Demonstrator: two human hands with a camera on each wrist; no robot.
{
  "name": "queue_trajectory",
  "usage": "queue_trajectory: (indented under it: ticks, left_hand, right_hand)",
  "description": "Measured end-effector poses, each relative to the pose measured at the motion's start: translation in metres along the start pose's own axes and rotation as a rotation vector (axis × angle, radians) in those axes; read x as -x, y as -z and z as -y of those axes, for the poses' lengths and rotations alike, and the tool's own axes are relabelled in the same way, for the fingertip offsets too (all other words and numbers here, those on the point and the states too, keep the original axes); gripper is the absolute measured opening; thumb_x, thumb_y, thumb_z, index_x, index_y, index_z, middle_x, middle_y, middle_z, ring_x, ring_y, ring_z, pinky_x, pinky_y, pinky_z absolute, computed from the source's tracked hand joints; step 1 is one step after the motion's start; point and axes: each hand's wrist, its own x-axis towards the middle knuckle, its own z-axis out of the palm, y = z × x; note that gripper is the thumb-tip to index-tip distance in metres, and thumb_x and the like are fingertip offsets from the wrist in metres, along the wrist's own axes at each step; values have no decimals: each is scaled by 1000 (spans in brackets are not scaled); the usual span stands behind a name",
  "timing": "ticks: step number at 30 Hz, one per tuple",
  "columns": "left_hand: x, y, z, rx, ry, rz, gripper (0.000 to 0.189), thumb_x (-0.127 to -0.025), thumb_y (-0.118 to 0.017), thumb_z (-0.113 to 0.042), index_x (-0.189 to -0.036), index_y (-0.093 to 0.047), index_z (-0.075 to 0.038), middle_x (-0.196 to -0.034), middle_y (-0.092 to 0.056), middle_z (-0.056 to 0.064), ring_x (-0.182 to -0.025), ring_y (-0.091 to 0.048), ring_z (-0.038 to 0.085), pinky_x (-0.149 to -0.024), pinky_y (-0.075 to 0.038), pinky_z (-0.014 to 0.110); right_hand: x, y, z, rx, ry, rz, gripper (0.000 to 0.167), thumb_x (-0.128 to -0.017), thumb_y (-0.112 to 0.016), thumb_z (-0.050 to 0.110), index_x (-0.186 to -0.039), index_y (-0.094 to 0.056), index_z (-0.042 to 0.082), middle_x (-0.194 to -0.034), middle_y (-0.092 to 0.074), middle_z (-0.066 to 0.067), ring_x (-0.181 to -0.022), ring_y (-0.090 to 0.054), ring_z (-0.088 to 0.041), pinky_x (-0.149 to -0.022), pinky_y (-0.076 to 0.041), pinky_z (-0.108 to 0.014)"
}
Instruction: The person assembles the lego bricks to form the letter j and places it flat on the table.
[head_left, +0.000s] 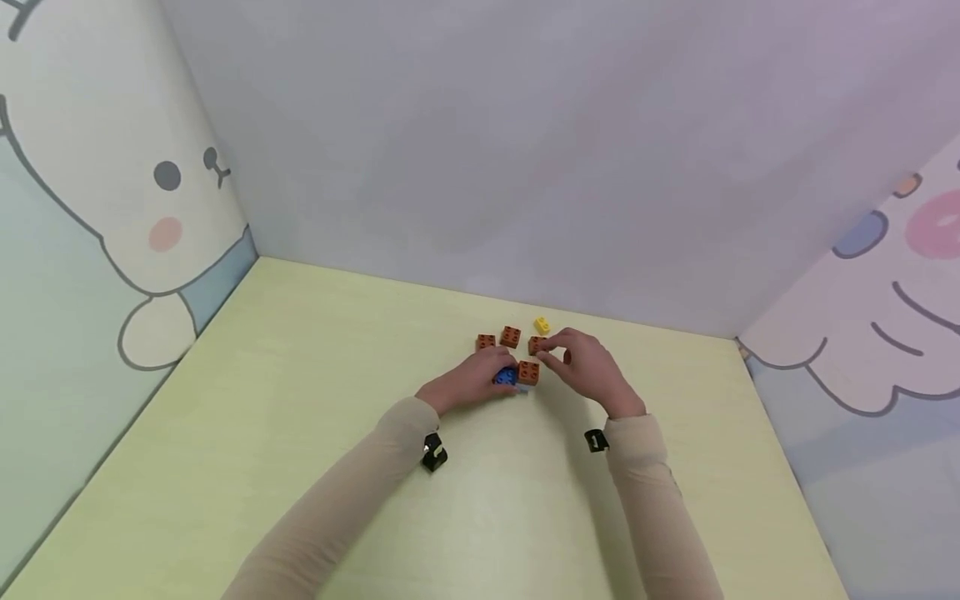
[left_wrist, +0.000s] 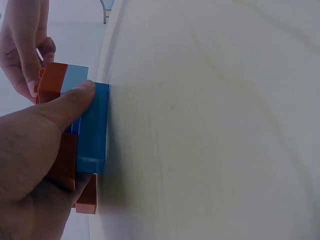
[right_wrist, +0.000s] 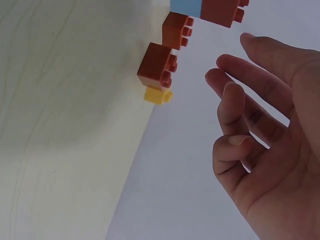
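Note:
My left hand [head_left: 472, 381] grips a blue toy building brick [head_left: 505, 377] on the table, its thumb pressed along the brick's side [left_wrist: 94, 125] in the left wrist view. Against that brick stands a light blue brick [left_wrist: 75, 78] with an orange brick [head_left: 528, 372] on top. My right hand [head_left: 588, 371] hovers just right of these, beside another orange brick [head_left: 536, 344]. In the right wrist view its fingers are loosely bent, apart from the bricks, with nothing between them.
Two more orange bricks [head_left: 511, 336] lie beyond the left hand, one partly hidden by it. A small yellow brick [head_left: 542, 325] lies near the table's back edge. Behind the pale yellow table [head_left: 337, 333] rises a plain wall [head_left: 487, 167]; cartoon-printed walls [head_left: 172, 233] flank it.

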Motion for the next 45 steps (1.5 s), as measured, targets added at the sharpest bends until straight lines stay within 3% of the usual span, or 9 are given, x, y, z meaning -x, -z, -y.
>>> queue_trajectory:
  ticks: [4,9,16,20,32,35,36,45]
  left_hand:
    - [0,0,-1,-4,10,10,48,-100,-67,-36,-136,-60,-5,-139,-59,12,-128,-56,25,-111,-47,42]
    - [-1,-1,-1,1,19,17,49,-99,-67,-36,-136,-60,-5,-139,-60,11,-128,-56,24,-112,-46,41]
    - [-1,-6,2,29,10,13,50,-99,-68,-36,-136,-60,-4,-140,-59,12,-128,-56,26,-112,-46,44]
    - [0,-5,0,-3,11,20,50,-99,-66,-39,-136,-60,-5,-140,-60,10,-129,-56,24,-112,-47,42]
    - [-3,-7,5,-27,-27,-2,51,-100,-65,-41,-136,-60,-5,-138,-61,10,-126,-57,23,-109,-48,42]
    - [-2,-6,4,-21,-23,-3,51,-100,-65,-41,-136,-60,-5,-139,-60,10,-127,-57,24,-110,-47,41]
    - [0,-1,-2,-15,-7,5,48,-100,-66,-37,-135,-60,-5,-138,-60,11,-127,-57,25,-110,-47,43]
    - [1,1,-2,-64,8,17,49,-101,-64,-40,-137,-59,-7,-140,-59,9,-129,-56,24,-112,-46,40]
  right_hand:
    - [-3,-2,-7,49,-53,0,35,-100,-67,31,-127,-71,10,-122,-69,-15,-73,-58,-16,-61,-48,-31]
    - [-8,-8,-12,92,-86,15,44,-99,-69,31,-135,-65,7,-126,-66,-17,-84,-64,-21,-69,-55,-39]
    - [-13,-15,-18,120,-102,18,42,-99,-68,31,-133,-66,7,-129,-65,-17,-94,-68,-27,-78,-58,-48]
    - [-16,-19,-21,134,-109,31,43,-99,-68,32,-134,-65,7,-130,-64,-16,-99,-67,-28,-81,-58,-48]
    - [-21,-21,-20,150,-116,41,40,-100,-68,26,-135,-64,8,-131,-64,-15,-93,-67,-27,-82,-58,-48]
    - [-21,-22,-21,145,-120,42,39,-100,-68,25,-135,-64,9,-133,-65,-15,-94,-68,-27,-84,-58,-48]
    - [-21,-22,-21,142,-121,41,38,-99,-68,24,-135,-64,9,-133,-65,-15,-94,-68,-26,-84,-58,-48]
    - [-20,-21,-21,124,-85,22,34,-98,-69,28,-128,-68,11,-123,-68,-11,-85,-64,-21,-74,-56,-42]
